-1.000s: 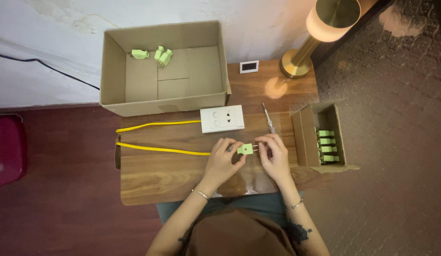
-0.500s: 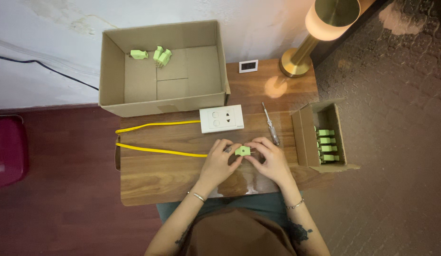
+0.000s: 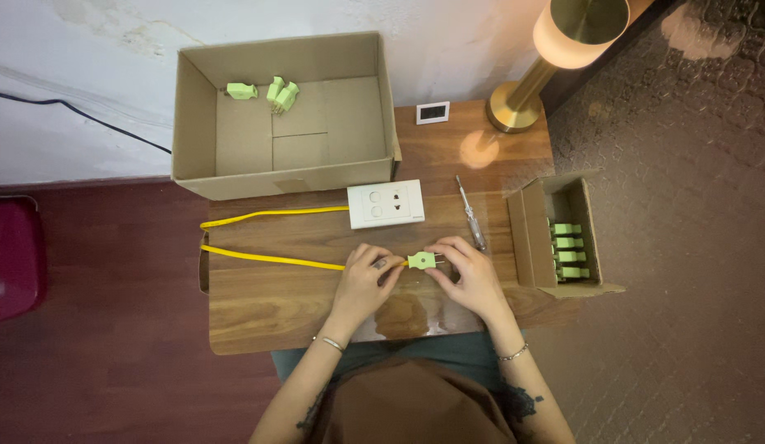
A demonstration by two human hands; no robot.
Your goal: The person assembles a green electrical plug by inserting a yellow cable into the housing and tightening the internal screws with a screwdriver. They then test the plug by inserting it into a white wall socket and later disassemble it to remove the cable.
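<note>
Green plug (image 3: 421, 261), small, two-pronged, yellow-corded.

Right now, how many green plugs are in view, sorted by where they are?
In the big cardboard box: 3 green plugs
In the small cardboard box: 4 green plugs
Held between the left hand and the right hand, on the yellow cable: 1 green plug
Total: 8 green plugs
</note>
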